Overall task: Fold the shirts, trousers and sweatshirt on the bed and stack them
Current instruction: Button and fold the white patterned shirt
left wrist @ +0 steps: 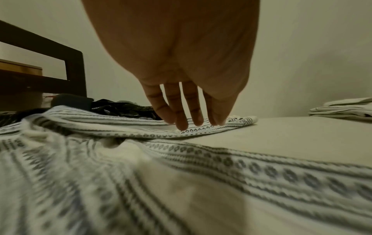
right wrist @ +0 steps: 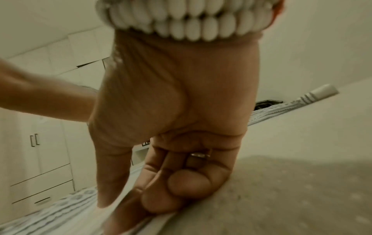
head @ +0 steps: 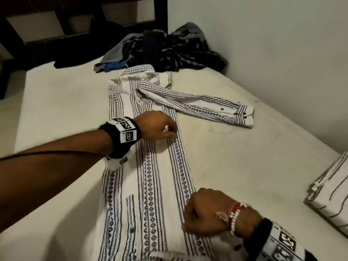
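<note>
A white shirt with dark patterned stripes (head: 150, 176) lies lengthwise on the bed (head: 244, 157), its sides folded in to a narrow strip. One sleeve (head: 197, 106) stretches out to the right. My left hand (head: 172, 129) hovers over the shirt's right edge at mid-length. In the left wrist view its fingers (left wrist: 181, 117) hang straight and spread above the shirt (left wrist: 141, 182), holding nothing. My right hand (head: 185, 226) is at the right edge near the hem. In the right wrist view this hand (right wrist: 128, 205) pinches the shirt's edge (right wrist: 60, 213) between thumb and curled fingers.
A heap of dark unfolded clothes (head: 169, 51) sits at the far end by the dark headboard (head: 75, 16). A folded white striped garment (head: 331, 194) lies at the bed's right edge. A wall (head: 263, 53) runs along the far right side.
</note>
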